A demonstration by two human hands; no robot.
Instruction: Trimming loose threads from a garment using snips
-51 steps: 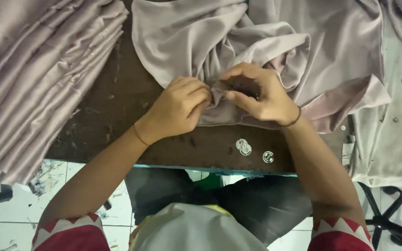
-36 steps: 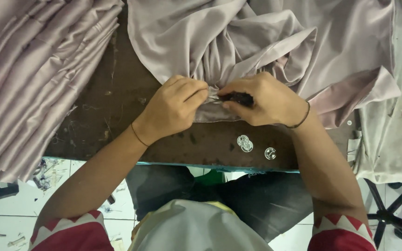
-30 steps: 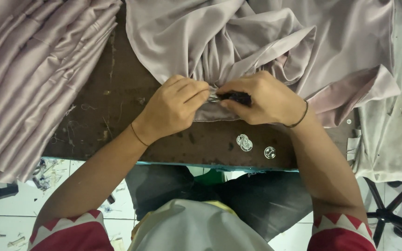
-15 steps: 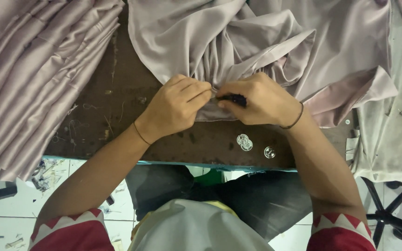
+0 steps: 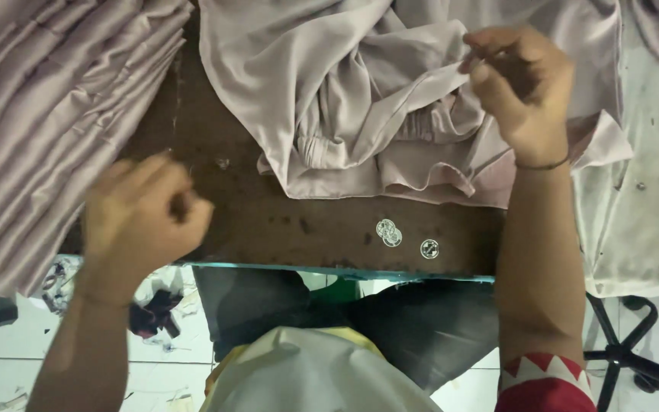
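Note:
A crumpled pale mauve garment (image 5: 345,99) lies on the dark worn table (image 5: 268,221). My right hand (image 5: 524,88) is lifted over the garment's right side. Its fingers are curled and pinch a fold of the cloth at the fingertips, and something dark shows inside the palm. My left hand (image 5: 143,217) is off the garment at the table's near left edge. It is blurred, with the fingers curled into a loose fist and nothing visible in it.
Three small round silvery pieces (image 5: 389,233) lie near the table's front edge. A pile of folded mauve cloth (image 5: 47,99) fills the left. A dirty white cloth (image 5: 642,191) hangs at the right, above a chair base (image 5: 627,358). Scraps litter the tiled floor (image 5: 162,313).
Both hands were together pinching the garment's gathered edge. The left hand has now swung down and left off the cloth, and the right hand has risen up and right with a fold.

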